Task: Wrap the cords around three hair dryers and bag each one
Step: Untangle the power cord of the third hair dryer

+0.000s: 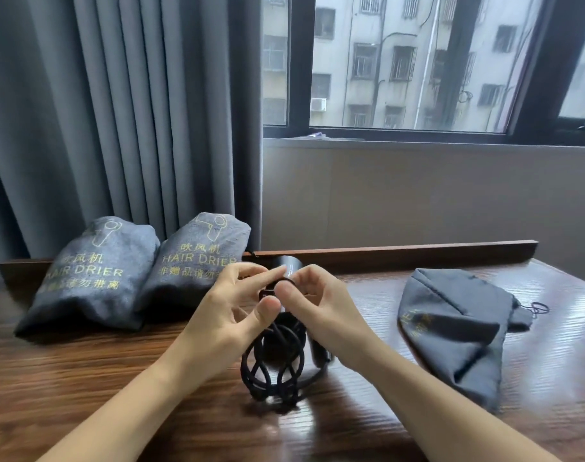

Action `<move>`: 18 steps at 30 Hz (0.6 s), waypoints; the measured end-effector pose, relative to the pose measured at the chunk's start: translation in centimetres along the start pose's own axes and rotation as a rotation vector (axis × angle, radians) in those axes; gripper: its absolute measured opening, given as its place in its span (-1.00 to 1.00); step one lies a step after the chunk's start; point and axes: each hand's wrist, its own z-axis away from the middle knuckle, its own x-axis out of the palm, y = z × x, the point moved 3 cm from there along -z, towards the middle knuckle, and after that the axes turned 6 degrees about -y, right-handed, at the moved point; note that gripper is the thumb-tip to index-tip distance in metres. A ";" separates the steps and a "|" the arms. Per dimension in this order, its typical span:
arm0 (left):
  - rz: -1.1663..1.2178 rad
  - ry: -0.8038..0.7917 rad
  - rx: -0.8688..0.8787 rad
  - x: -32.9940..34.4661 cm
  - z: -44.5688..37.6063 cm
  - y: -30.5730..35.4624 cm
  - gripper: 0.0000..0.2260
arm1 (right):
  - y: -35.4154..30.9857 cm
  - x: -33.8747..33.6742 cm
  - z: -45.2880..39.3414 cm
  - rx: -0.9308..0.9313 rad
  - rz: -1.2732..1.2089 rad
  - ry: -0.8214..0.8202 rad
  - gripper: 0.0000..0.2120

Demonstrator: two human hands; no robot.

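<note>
A black hair dryer [286, 266] is held above the middle of the wooden table [84, 378], mostly hidden behind my hands. Its black cord [274, 365] hangs below in several loops. My left hand [227, 315] and my right hand [321, 311] meet at the top of the loops, thumbs and fingers pinching the cord close to the dryer. Two filled grey bags printed "HAIR DRIER" lie at the back left, one [91, 278] on the left and the other [197, 258] beside it. An empty grey bag [457, 331] lies flat on the right.
A raised wooden ledge [417, 250] runs along the table's back edge. Grey curtains [117, 111] hang behind the left bags and a window [417, 61] is above the wall. The empty bag's drawstring [537, 307] trails to its right.
</note>
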 end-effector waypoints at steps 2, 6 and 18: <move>0.127 -0.030 -0.064 0.1 0.0 0.1 -0.54 | 0.3 0.2 0.0 -0.006 -0.006 0.005 -0.55; 0.270 0.020 -0.158 0.3 -0.2 0.2 -0.66 | 0.4 0.3 -0.1 -0.069 0.031 -0.001 -0.81; 0.486 0.177 -0.219 0.7 -0.3 0.2 -0.72 | 0.2 -0.1 0.0 -0.199 0.003 0.039 -0.91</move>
